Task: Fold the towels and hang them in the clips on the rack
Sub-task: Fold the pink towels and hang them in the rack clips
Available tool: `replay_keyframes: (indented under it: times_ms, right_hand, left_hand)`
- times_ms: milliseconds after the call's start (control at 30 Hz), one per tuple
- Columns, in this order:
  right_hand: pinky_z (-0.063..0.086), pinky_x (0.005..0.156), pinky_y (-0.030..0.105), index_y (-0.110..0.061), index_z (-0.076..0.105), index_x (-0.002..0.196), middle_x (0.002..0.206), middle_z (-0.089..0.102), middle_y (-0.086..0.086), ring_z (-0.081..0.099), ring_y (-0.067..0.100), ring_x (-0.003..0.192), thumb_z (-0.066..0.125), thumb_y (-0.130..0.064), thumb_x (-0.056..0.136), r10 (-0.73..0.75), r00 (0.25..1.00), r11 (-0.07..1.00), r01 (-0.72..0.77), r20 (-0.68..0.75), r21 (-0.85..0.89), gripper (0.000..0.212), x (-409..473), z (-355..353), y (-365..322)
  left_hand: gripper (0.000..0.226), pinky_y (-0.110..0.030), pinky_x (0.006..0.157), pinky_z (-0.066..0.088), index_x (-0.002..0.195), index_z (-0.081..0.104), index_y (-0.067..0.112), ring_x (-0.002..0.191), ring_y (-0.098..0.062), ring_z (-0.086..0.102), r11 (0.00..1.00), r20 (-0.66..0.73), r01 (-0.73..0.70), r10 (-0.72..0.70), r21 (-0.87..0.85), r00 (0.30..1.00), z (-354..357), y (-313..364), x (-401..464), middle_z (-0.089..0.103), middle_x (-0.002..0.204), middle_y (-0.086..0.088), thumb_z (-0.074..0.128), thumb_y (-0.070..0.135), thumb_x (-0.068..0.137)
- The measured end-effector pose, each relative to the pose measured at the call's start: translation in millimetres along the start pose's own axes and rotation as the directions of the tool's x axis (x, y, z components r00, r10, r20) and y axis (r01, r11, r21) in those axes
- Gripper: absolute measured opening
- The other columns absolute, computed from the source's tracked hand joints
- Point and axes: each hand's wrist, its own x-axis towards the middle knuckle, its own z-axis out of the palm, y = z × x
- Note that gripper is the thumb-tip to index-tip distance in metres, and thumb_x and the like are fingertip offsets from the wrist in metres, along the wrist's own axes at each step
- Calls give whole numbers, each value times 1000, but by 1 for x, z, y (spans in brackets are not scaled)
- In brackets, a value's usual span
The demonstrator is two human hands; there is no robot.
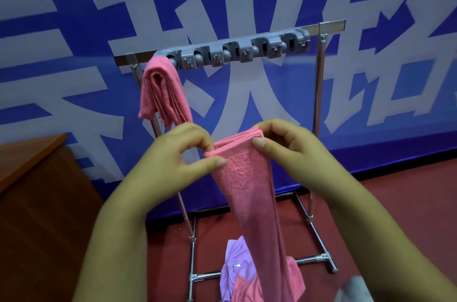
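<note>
- Left hand [178, 156]: thumb and forefinger pinch the near left corner of the folded top edge of a pink towel [249, 188]; the other fingers curl behind the fold.
- Right hand [284, 146]: thumb on the front face, fingers curled over the top — it pinches the right corner of the same edge.
- The pink towel is held in the air in front of the rack [319, 109], folded into a narrow layered strip; its length hangs down between the forearms toward the floor [395, 203].
- On the red floor, beneath the held strip, lies a lilac towel [235, 259], crumpled, with more pink cloth just beside it at the bottom edge; how many pieces, cannot tell.
- Wooden worktop [29, 153] at the left edge, only a corner in view.
- Rack: chrome frame on floor bars, carrying a grey clip strip [237, 51] across its top rail.
- Hung towel [162, 89] — pink, folded, caught in the leftmost clip and draping down the left post; the remaining clips hold nothing.
- Blue banner [247, 104] with large white characters behind.
</note>
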Motion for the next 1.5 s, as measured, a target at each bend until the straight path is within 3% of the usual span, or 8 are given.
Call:
replay_keyframes:
  times_ms: [167,300,400,500,667,833,1100,1500]
  right_hand:
    - [52,91,37,-19,64,97,92,67,-2,63,13,92,55,-16,92,-52,999,998,52,1,37,11,5,-3,-9]
    - [53,89,33,-25,63,94,88,65,-8,62,8,89,55,-15,93,-123,992,992,123,5,18,13,13,-4,-20]
    - [53,89,35,-24,63,95,89,66,-6,64,14,92,56,-15,93,-148,989,989,148,0,11,12,22,-1,-25]
    - [52,89,39,-18,65,97,91,68,3,65,22,93,59,-12,91,-159,987,987,159,-15,13,10,27,7,-22]
    - [51,89,46,-14,67,99,93,70,12,65,29,92,62,-15,88,-142,986,983,151,-85,106,12,30,22,-5]
    - [46,81,30,-21,49,115,74,54,-2,53,17,78,60,-10,88,-43,998,919,20,50,393,31,17,26,27]
    - [46,87,33,-19,57,88,87,59,-5,55,6,85,62,-18,81,94,970,990,-114,224,81,8,-6,35,77]
    - [51,76,25,-43,47,106,85,67,-13,62,3,79,63,-18,87,-138,984,990,139,-109,3,35,-13,45,61]
  left_hand:
    - [31,-27,68,47,67,50,26,74,-13,55,990,-21,-65,68,122,997,-12,13,13,57,75,2,61,55,70]
    - [28,-13,59,42,66,44,22,66,-6,52,994,-90,-26,36,111,995,-14,25,23,57,74,3,69,18,78]
    - [29,-19,67,53,88,49,27,79,-3,62,999,-28,43,-43,3,999,-19,34,32,62,90,7,63,3,80]
    - [39,-18,78,53,116,50,28,90,-2,63,997,84,65,-69,41,994,-23,37,38,64,99,8,67,18,83]
    - [22,-18,73,53,103,64,25,84,0,64,984,170,76,-104,163,980,-23,37,47,69,92,9,67,31,82]
    - [6,-1,60,42,90,66,27,71,15,57,984,202,47,-82,170,976,-24,35,50,65,81,13,66,24,84]
    - [19,-12,67,52,89,68,32,80,5,63,998,133,58,-61,25,989,-40,38,54,69,86,17,62,42,73]
    - [18,-16,61,49,86,68,33,76,0,63,999,118,33,-36,35,992,-51,47,59,68,83,11,60,42,73]
